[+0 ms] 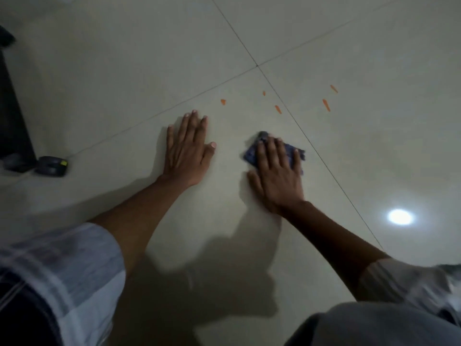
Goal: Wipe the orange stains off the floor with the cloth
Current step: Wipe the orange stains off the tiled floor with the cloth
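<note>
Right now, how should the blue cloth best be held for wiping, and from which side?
Probably press the blue cloth from above with a flat palm, as the right hand does now. It lies crumpled and flat on the tiled floor, with no edge raised to pinch. The orange stains lie beyond its far edge, so push forward.

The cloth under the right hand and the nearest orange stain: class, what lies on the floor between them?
Only bare tile: the head view shows nothing between the cloth under the right hand and the nearest orange stain.
</note>
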